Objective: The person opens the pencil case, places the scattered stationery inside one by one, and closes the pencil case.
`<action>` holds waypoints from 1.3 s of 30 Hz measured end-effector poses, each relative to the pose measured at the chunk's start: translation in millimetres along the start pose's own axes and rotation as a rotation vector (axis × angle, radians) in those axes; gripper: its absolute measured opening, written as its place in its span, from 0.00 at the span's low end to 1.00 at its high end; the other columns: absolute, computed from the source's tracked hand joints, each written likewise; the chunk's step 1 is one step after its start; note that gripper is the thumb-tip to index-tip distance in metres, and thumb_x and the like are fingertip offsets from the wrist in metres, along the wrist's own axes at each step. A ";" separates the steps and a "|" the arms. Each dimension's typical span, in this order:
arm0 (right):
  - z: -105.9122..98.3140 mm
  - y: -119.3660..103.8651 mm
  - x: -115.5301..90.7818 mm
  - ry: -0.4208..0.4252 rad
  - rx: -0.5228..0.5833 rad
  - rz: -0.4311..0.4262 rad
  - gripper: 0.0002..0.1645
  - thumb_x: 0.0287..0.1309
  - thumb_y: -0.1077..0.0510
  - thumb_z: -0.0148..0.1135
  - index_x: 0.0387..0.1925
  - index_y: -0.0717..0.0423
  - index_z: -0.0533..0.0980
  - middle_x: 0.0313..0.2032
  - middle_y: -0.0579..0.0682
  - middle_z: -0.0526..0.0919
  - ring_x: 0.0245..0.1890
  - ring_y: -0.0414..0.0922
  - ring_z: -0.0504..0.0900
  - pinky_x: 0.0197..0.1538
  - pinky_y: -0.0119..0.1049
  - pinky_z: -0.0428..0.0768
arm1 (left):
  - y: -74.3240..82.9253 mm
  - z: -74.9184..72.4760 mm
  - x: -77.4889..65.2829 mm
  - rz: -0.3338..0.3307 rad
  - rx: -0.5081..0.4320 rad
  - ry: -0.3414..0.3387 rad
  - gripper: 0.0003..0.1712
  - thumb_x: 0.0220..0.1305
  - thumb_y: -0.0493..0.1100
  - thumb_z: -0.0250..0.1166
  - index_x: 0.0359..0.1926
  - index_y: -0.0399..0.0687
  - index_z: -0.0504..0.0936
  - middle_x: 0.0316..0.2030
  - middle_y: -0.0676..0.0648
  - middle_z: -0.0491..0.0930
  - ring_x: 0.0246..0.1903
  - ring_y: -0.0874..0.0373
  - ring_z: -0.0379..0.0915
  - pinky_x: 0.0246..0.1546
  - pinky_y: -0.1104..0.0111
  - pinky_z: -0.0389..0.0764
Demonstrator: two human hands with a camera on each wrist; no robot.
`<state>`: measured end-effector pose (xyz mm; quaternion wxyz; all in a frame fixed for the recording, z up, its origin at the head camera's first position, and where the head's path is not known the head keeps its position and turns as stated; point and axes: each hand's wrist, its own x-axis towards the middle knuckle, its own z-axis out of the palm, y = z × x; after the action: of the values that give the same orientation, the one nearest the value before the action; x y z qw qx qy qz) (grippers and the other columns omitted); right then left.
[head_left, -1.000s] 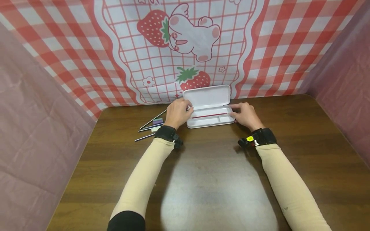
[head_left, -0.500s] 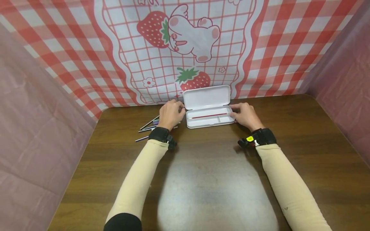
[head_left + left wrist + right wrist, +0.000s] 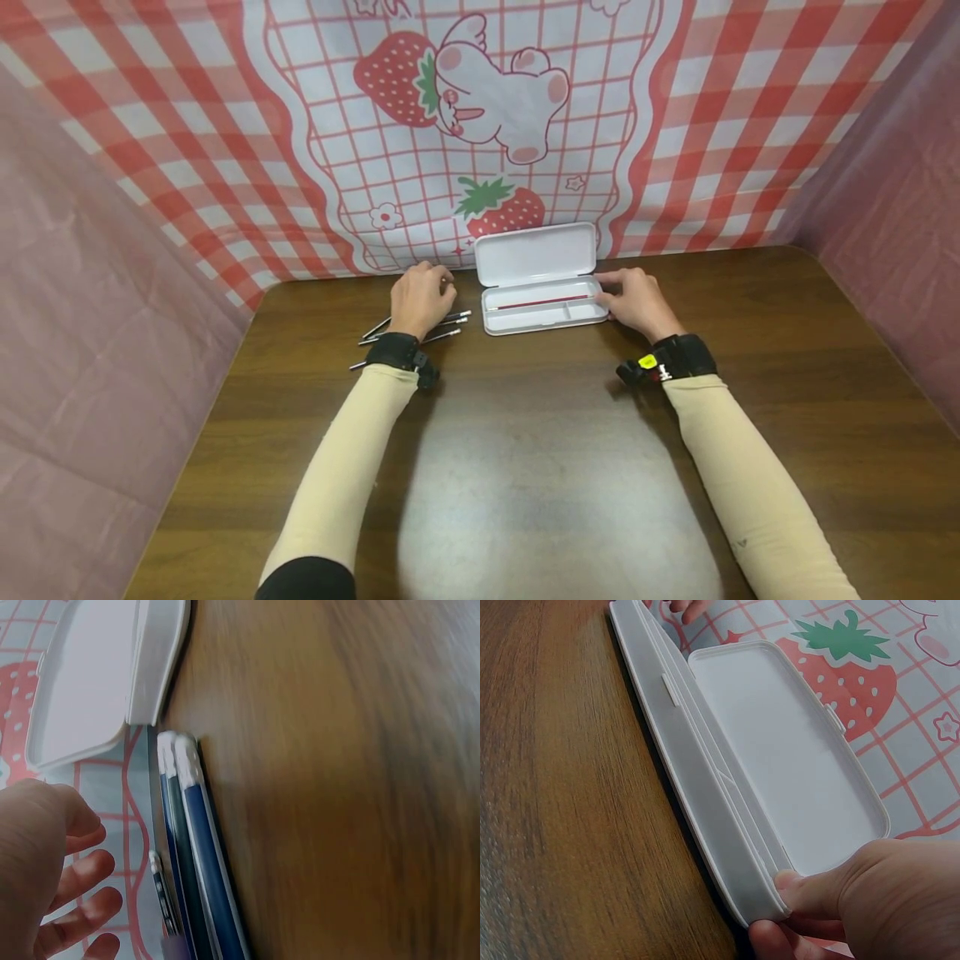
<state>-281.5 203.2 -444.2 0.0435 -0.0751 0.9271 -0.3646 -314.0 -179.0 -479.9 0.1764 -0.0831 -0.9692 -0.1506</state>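
A white pencil case [image 3: 534, 254] stands with its lid up at the back of the table, and a red pencil [image 3: 542, 302] lies lengthwise inside it. My right hand [image 3: 637, 302] grips the case's right end, thumb [image 3: 799, 891] over the rim and fingers against the outside. Left of the case, my left hand [image 3: 422, 298] hovers over several loose pencils [image 3: 210, 870], its fingers loosely curved around nothing. White eraser ends of these pencils point toward the case. A purple block [image 3: 175, 948] shows partly at the lower edge of the left wrist view.
The brown wooden table [image 3: 555, 467] carries everything. A red checked cloth [image 3: 735, 125] with strawberry prints hangs right behind the case. Pink cloths [image 3: 82, 333] hang at both sides.
My left hand has moved left, away from the case's left end and over the loose pencils. The red pencil's left end is now uncovered. My right hand keeps its grip on the case.
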 end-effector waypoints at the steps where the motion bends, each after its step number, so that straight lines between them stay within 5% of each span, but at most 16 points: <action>1: 0.0 -0.1 0.1 0.001 0.000 -0.001 0.28 0.77 0.61 0.67 0.74 0.63 0.79 0.52 0.66 0.83 0.27 0.39 0.82 0.34 0.32 0.74 | -6.7 5.9 2.7 -0.002 0.000 0.009 0.15 0.68 0.46 0.65 0.47 0.51 0.95 0.44 0.46 0.92 0.45 0.44 0.89 0.43 0.46 0.87; 12: 1.9 0.0 0.6 -0.006 0.005 0.008 0.29 0.77 0.60 0.68 0.75 0.62 0.79 0.51 0.66 0.84 0.27 0.39 0.82 0.34 0.32 0.75 | -38.8 2.1 -5.4 -0.084 -0.009 -0.045 0.14 0.69 0.48 0.67 0.48 0.52 0.95 0.46 0.45 0.91 0.49 0.42 0.89 0.46 0.45 0.88; 21: 0.4 -0.8 0.8 0.003 0.011 0.005 0.29 0.77 0.61 0.68 0.74 0.63 0.80 0.49 0.66 0.85 0.26 0.40 0.82 0.32 0.32 0.75 | -67.1 14.6 -7.7 -0.093 0.013 0.020 0.15 0.66 0.51 0.69 0.48 0.55 0.94 0.47 0.44 0.90 0.53 0.39 0.87 0.48 0.44 0.87; 31: 1.2 0.5 0.0 0.011 0.003 -0.006 0.28 0.77 0.62 0.68 0.74 0.63 0.80 0.49 0.66 0.86 0.26 0.39 0.83 0.33 0.31 0.76 | -60.0 10.1 -11.1 -0.215 0.006 -0.135 0.24 0.67 0.55 0.71 0.60 0.53 0.91 0.57 0.40 0.87 0.60 0.38 0.86 0.53 0.42 0.89; 39: 1.2 0.7 -0.6 0.012 0.000 -0.008 0.28 0.77 0.61 0.68 0.74 0.63 0.80 0.49 0.66 0.86 0.26 0.39 0.82 0.33 0.31 0.75 | -47.5 3.3 -14.2 -0.262 -0.026 -0.170 0.23 0.67 0.55 0.73 0.59 0.50 0.90 0.59 0.39 0.87 0.61 0.38 0.84 0.55 0.40 0.89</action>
<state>-280.7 203.0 -445.5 0.0363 -0.0765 0.9271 -0.3652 -312.1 -224.1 -500.5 0.0717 0.0294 -0.9811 -0.1773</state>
